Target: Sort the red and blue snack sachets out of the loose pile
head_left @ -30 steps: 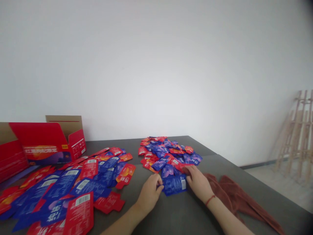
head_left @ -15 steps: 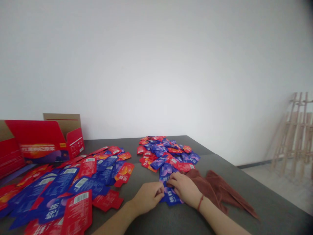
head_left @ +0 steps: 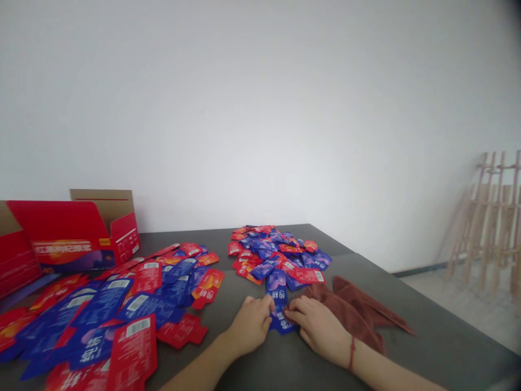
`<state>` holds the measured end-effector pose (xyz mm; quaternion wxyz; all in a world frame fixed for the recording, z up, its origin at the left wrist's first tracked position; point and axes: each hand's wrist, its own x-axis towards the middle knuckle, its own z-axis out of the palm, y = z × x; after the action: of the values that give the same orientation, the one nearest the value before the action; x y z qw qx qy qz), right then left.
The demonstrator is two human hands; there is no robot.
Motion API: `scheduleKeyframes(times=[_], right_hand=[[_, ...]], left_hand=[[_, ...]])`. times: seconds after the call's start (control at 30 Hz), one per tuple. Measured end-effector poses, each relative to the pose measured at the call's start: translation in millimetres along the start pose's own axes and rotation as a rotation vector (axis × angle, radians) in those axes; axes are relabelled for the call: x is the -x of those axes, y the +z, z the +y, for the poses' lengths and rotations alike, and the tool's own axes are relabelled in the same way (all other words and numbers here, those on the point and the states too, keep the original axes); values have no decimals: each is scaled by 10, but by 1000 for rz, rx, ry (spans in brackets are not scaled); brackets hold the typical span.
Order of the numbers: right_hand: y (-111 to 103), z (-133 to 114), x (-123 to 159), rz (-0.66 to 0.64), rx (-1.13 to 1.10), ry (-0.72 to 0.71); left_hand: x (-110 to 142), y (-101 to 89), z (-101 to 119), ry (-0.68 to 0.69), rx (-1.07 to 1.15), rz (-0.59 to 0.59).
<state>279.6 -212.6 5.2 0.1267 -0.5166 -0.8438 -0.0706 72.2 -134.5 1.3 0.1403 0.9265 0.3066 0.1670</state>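
Note:
Both my hands rest on the dark grey table (head_left: pixel 423 347) in front of me. My left hand (head_left: pixel 250 326) and my right hand (head_left: pixel 319 327) pinch the two sides of one blue flat carton blank (head_left: pixel 280 315), which lies between them. Its far end reaches toward a heap of small red and blue sachets (head_left: pixel 279 254). A red string is tied around my right wrist.
Many flat red and blue carton blanks (head_left: pixel 118 307) cover the table's left side. An open red cardboard box (head_left: pixel 69 236) stands at the far left. A brown cloth (head_left: pixel 354 309) lies right of my hands. Wooden frames (head_left: pixel 488 222) lean against the wall at right.
Both hands have turned the blue blank from lying crosswise to lying lengthwise and drawn closer together on it. The view has shifted slightly.

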Motion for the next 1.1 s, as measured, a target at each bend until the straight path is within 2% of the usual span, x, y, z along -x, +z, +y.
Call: scheduleKeyframes(times=[0.07, 0.13, 0.2, 0.33, 0.47, 0.63, 0.73, 0.93, 1.1], right_hand=[[31, -2, -18, 24, 47, 114], [77, -67, -98, 24, 89, 166], [125, -187, -190, 13, 103, 132], [138, -379, -238, -14, 17, -42], [37, -268, -65, -30, -111, -75], [-44, -50, 105, 19, -147, 63], [-12, -111, 22, 12, -127, 76], [72, -363, -273, -61, -90, -80], [15, -222, -144, -58, -109, -94]], left_hand=[[-4, 4, 5, 28, -17, -8], [-7, 24, 4, 46, -29, -8], [-6, 58, -9, 43, -40, 10], [10, 122, -49, 42, -45, 60], [21, 131, -57, 45, -64, 57], [8, 144, -54, 30, -77, 43], [3, 163, -68, 30, -57, 53], [15, 111, -51, 47, -61, 44], [29, 31, 22, 22, -132, -7]])
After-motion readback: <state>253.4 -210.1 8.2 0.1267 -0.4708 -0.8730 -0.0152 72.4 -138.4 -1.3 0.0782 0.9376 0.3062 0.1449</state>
